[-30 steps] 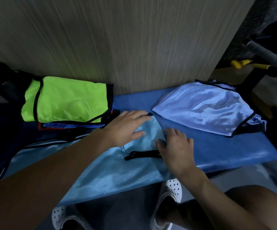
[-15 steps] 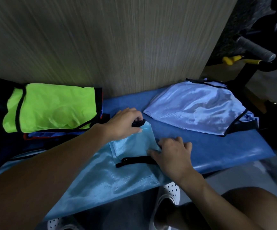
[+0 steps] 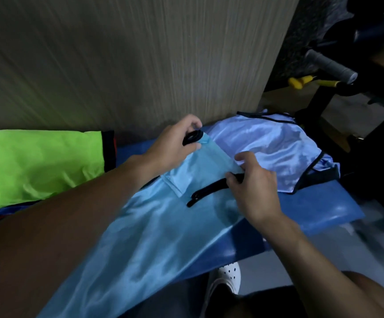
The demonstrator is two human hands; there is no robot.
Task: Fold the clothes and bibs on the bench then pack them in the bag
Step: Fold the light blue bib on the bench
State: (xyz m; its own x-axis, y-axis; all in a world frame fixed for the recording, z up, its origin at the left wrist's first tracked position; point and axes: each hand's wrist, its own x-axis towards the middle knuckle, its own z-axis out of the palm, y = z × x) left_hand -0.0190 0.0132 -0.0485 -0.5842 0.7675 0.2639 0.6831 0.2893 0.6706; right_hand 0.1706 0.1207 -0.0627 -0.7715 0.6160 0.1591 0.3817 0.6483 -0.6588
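Light-blue bib [image 3: 163, 226] lies diagonally across the blue bench [image 3: 312, 207], its lower part draped over the near edge toward your legs. Its upper corner is folded over the body, forming a raised flap between your two hands.

Your left hand [image 3: 172, 145] pinches the black loop [image 3: 193, 137] at the flap's far corner between thumb and curled fingers. Half a second ago this corner sat low on the bench; it is now lifted and carried toward the wall panel [image 3: 140, 53], next to the near edge of the pale lavender bib [image 3: 266, 148].

Your right hand [image 3: 253, 187] pinches the right end of the black strap [image 3: 209, 191] between thumb and curled fingers. Earlier this hand lay flatter on the fabric; now it is raised, and the strap's free end trails down to the left across the bib.

Note the surroundings:
- Folded green bib [image 3: 41, 164] sits on a stack at the left, well apart from the flap.
- Pale lavender bib lies unfolded on the bench's far right portion, against the wall panel.
- Bare bench surface shows to the right of your right hand, running to the bench's right end.
- Wall panel stands directly behind the bench.
- Grey-gripped handle [image 3: 328, 65] with a yellow fitting [image 3: 301, 81] stands beyond the right end.
- White shoe [image 3: 228, 276] shows below the near edge.
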